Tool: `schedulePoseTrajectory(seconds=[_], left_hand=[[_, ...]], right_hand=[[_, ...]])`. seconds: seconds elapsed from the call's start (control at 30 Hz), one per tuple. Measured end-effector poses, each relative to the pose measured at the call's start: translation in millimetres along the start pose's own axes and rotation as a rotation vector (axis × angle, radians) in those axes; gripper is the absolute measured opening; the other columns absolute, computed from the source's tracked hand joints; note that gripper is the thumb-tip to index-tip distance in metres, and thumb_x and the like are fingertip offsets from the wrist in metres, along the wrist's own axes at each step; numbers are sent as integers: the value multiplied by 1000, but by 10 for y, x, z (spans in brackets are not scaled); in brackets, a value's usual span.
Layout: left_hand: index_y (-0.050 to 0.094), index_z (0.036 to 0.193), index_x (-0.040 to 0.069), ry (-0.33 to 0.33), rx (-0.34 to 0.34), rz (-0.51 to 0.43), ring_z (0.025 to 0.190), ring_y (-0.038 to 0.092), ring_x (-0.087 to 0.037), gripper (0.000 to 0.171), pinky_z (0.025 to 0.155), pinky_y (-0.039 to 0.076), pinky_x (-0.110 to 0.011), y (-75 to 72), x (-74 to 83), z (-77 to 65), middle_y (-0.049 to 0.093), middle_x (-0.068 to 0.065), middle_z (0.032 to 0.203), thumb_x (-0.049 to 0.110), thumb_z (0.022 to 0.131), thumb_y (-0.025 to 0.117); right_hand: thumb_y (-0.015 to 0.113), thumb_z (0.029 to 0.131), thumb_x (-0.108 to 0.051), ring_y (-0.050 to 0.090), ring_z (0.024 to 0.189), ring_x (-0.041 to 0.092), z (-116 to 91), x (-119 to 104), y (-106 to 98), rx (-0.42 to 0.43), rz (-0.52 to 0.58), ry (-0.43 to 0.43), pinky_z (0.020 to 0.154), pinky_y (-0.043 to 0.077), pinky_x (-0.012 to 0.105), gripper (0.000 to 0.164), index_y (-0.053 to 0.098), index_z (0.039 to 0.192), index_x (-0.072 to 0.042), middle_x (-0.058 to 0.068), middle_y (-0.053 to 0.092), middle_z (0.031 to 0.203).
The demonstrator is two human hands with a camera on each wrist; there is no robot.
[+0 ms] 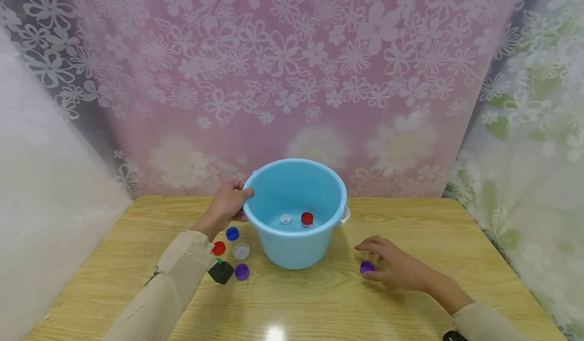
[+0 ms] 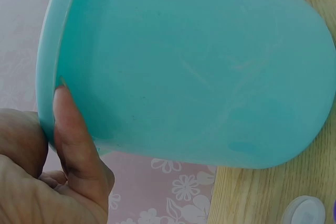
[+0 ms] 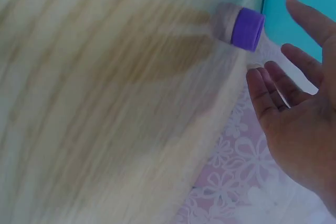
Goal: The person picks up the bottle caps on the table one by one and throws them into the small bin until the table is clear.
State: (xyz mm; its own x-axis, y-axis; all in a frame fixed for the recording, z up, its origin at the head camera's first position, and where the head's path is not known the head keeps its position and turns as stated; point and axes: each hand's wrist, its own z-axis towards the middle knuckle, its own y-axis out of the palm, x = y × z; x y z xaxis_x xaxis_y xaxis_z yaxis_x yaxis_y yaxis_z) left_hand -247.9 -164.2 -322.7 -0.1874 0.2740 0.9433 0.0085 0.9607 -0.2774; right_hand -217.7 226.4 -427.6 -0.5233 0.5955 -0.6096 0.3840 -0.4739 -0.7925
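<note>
A pale left sleeve (image 1: 164, 280) lies nearest the head camera, running up to the left hand (image 1: 223, 203), between nine and ten o'clock on a dial centred on the blue bucket (image 1: 294, 250); its thumb hooks over the rim, gripping it. The bucket stands on a wood-grain table (image 1: 315, 300), mouth upward, axis roughly vertical. At four o'clock the right hand (image 1: 401, 267) has thumb and fingers spread around a purple cap (image 1: 367, 267), pinching nothing. That cap sits flat, its short axis upright. Around eight o'clock lie a blue cap (image 1: 232, 233), a red cap (image 1: 219, 248), a white cap (image 1: 241, 251), a second purple cap (image 1: 242, 271) and a black lump (image 1: 222, 274) with a green tip.

Only the head view shows inside the bucket: a clear cap (image 1: 285, 219) toward seven o'clock, another red cap (image 1: 307, 218) toward five. The right wrist view gives the purple cap side-on, with its reflection on the glossy table and a gap before the fingers. The left wrist view brings the bucket's wall up close, a digit against the rim
</note>
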Motion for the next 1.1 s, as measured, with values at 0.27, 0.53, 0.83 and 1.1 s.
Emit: schedulePoseTrajectory(seconds=[0.27, 0.53, 0.83, 1.1], left_hand=[[45, 97, 0, 0, 5, 4, 46, 57, -14, 15, 45, 52, -25, 4, -2, 10, 59, -20, 78, 15, 97, 50], [43, 96, 1, -2, 6, 3, 45, 57, -14, 14, 45, 52, -25, 12, 9, 6, 59, -18, 75, 14, 97, 50], [43, 97, 1, -1, 4, 2, 45, 58, -14, 15, 46, 53, -26, 10, 18, 0, 59, -18, 74, 14, 97, 50], [43, 97, 2, -8, 8, 11, 45, 57, -14, 15, 47, 53, -26, 15, 17, 6, 58, -17, 73, 15, 97, 50]], right_hand=[[70, 88, -22, 50, 105, 25, 21, 27, 97, -8, -51, -72, 80, 52, 30, 46, 56, 126, -2, 9, 47, 122], [67, 90, -20, 52, 102, 20, -3, 24, 102, -31, -41, -56, 80, 52, 30, 37, 58, 123, -6, 6, 47, 122], [64, 92, -11, 53, 100, 20, 9, 51, 106, -43, -41, -94, 80, 53, 30, 25, 61, 116, -7, 5, 50, 115], [65, 90, -9, 54, 97, 17, 8, 47, 111, -28, -69, -126, 79, 52, 30, 23, 63, 113, -9, 2, 54, 110]])
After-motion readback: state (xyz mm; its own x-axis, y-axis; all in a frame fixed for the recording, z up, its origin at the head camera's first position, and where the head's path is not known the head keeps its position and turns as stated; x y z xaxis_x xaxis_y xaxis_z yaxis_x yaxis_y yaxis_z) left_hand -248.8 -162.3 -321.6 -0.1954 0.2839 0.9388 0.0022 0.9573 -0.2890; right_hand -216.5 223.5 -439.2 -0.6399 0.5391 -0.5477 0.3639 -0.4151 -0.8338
